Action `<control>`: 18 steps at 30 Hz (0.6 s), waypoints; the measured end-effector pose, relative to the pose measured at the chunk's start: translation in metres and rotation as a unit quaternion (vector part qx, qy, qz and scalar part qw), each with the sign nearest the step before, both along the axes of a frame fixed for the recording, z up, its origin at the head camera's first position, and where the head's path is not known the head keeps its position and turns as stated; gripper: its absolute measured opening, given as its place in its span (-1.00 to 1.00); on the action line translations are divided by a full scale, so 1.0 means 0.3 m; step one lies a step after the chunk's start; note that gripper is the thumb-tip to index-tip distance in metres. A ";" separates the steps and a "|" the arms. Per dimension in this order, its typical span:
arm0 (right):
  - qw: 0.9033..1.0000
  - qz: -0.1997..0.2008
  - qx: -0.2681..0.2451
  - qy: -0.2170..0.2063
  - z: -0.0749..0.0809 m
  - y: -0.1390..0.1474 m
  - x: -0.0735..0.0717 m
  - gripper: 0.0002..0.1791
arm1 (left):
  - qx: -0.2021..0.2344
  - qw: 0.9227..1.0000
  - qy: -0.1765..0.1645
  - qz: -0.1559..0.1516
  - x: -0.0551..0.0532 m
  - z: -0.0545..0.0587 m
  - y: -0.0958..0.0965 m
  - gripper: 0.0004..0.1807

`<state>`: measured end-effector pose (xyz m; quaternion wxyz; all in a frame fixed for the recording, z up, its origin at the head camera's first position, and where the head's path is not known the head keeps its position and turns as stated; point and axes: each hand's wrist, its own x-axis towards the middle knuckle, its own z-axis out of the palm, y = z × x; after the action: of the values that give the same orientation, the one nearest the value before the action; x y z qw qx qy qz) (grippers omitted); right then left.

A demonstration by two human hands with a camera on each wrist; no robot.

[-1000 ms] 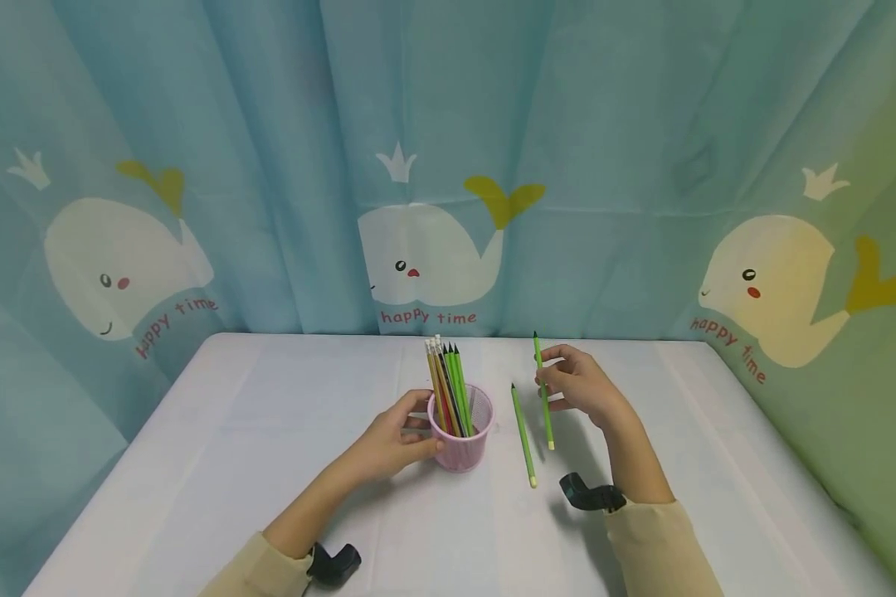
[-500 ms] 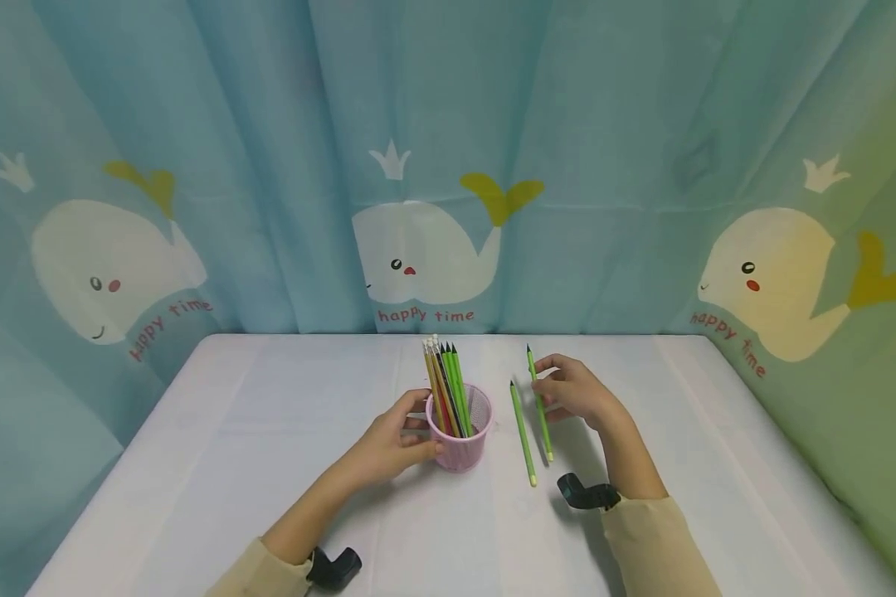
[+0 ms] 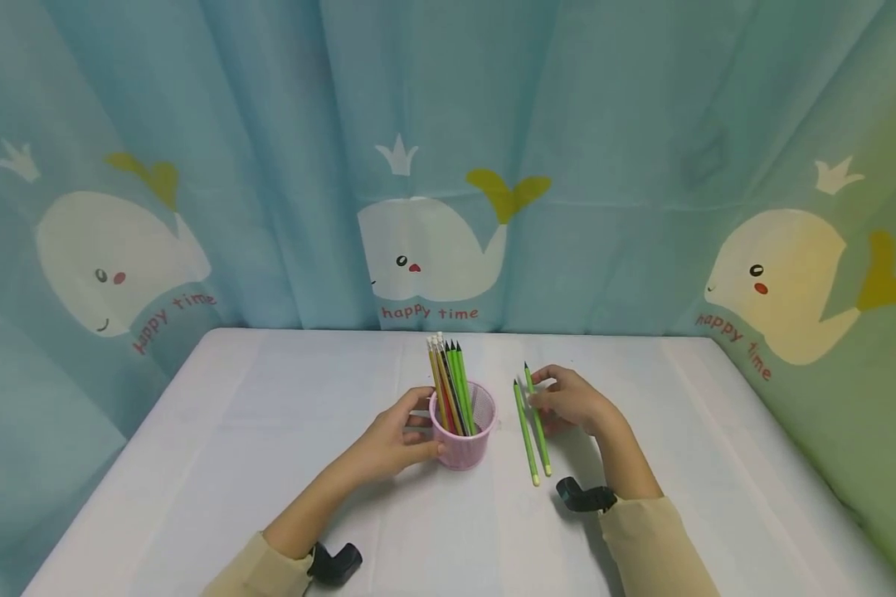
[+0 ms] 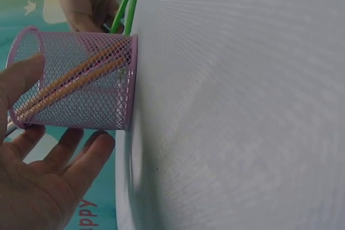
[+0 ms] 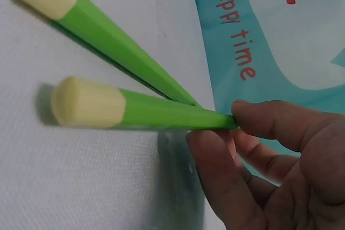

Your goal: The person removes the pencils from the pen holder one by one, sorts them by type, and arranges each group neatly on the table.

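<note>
A pink mesh pencil cup (image 3: 465,453) stands upright on the table, holding several pencils (image 3: 451,390): green ones with black tips and others with white erasers. My left hand (image 3: 390,444) holds the cup from its left side; in the left wrist view the thumb and the fingers lie on opposite sides of the mesh (image 4: 81,84). To the right, my right hand (image 3: 573,403) pinches a green pencil (image 3: 539,435) near its dark-tipped half. Its cream end (image 5: 89,102) is low over the table in the right wrist view. A second green pencil (image 3: 526,435) lies just left of it.
The white table (image 3: 291,398) reaches back to a blue curtain (image 3: 605,124) printed with whales. A black wrist camera mount (image 3: 586,497) sits on the right wrist, and another mount (image 3: 336,565) on the left.
My right hand has lowered the green pencil and brought it left, closer beside the pencil on the table. My left hand stays on the pencil cup.
</note>
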<state>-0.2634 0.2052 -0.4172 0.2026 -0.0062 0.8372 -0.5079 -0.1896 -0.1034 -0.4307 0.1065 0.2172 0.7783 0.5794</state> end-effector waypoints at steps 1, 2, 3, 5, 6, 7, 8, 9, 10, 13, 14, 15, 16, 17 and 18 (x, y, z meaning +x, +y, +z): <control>1.000 0.000 0.003 -0.002 -0.002 0.001 0.001 -0.53 | -0.002 1.000 0.002 -0.001 -0.001 -0.002 0.000 -0.21; 1.000 -0.001 0.007 -0.004 -0.004 0.001 0.002 -0.53 | -0.004 1.000 0.003 -0.001 -0.003 -0.003 0.000 -0.20; 1.000 0.000 0.012 -0.004 -0.007 0.002 0.003 -0.52 | -0.005 1.000 0.004 -0.001 -0.005 -0.005 0.000 -0.20; 1.000 0.001 0.022 -0.004 -0.011 0.002 0.002 -0.52 | -0.007 1.000 0.004 0.000 -0.006 -0.005 0.002 -0.21; 1.000 0.002 0.024 -0.004 -0.011 0.001 0.002 -0.52 | -0.007 1.000 0.004 0.002 -0.005 -0.005 0.002 -0.22; 1.000 0.001 0.027 -0.003 -0.013 0.000 0.001 -0.52 | -0.007 1.000 0.004 0.003 -0.005 -0.003 0.002 -0.23; 1.000 0.000 0.030 -0.002 -0.016 -0.001 0.000 -0.53 | -0.007 1.000 0.003 0.004 -0.004 -0.002 0.003 -0.24; 1.000 -0.001 0.031 -0.002 -0.019 -0.002 -0.001 -0.53 | -0.006 1.000 0.003 0.005 -0.003 -0.001 0.003 -0.24; 0.999 0.000 0.032 -0.003 -0.021 -0.002 -0.001 -0.53 | -0.007 1.000 0.004 0.006 -0.002 0.000 0.004 -0.25; 0.999 -0.001 0.038 -0.007 -0.028 -0.006 0.000 -0.53 | -0.009 1.000 0.003 0.008 0.001 0.001 0.004 -0.26; 0.999 -0.002 0.041 -0.007 -0.028 -0.008 0.001 -0.53 | -0.010 1.000 0.003 0.008 0.002 0.000 0.004 -0.26; 0.999 -0.003 0.043 -0.007 -0.028 -0.010 0.001 -0.53 | -0.010 1.000 0.002 0.008 0.002 0.000 0.004 -0.26; 0.999 0.000 0.047 -0.005 -0.027 -0.012 0.002 -0.52 | -0.009 1.000 0.002 0.008 0.002 -0.001 0.004 -0.27; 0.999 -0.003 0.050 -0.004 -0.026 -0.014 0.002 -0.53 | -0.008 1.000 0.001 0.007 0.001 -0.001 0.004 -0.27; 0.998 -0.003 0.055 -0.003 -0.023 -0.016 0.002 -0.52 | -0.006 1.000 0.001 0.006 0.001 -0.001 0.004 -0.27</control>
<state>-0.2628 0.2005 -0.4241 0.2031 0.0091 0.8634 -0.4618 -0.1893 -0.1022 -0.4311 0.1030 0.2123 0.7833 0.5751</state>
